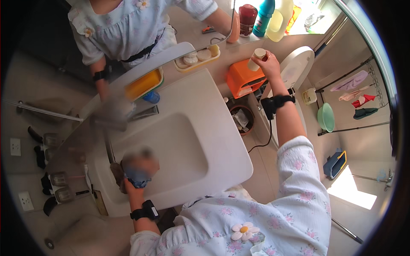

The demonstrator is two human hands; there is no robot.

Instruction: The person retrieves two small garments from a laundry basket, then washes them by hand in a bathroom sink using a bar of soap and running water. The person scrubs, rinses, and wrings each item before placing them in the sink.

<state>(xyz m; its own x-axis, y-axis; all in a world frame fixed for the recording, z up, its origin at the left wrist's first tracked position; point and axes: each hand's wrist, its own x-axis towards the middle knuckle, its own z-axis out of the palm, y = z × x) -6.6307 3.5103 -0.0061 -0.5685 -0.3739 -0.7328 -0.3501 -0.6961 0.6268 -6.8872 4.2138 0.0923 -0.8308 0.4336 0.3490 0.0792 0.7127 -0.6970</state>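
Note:
My right hand (270,65) grips a cream-coloured cylindrical container (254,64) with a round top. It is held up in front of an orange box (241,80), beside the raised toilet lid (302,62). My left hand (135,189) is over the left side of the white washbasin (224,153), near the tap. A crumpled blue cloth-like thing (139,181) is in it; a blurred patch hides most of the fingers and the upper part of that thing. Both wrists wear black bands.
A mirror (205,22) spans the far wall. Bottles (264,19) line the window ledge. Along the basin's back lie a tray of round white pieces (203,55), a blue cup (151,97) and a tube (145,112). A waste bin (253,118) stands by the toilet; a cable (270,134) hangs from my right wrist.

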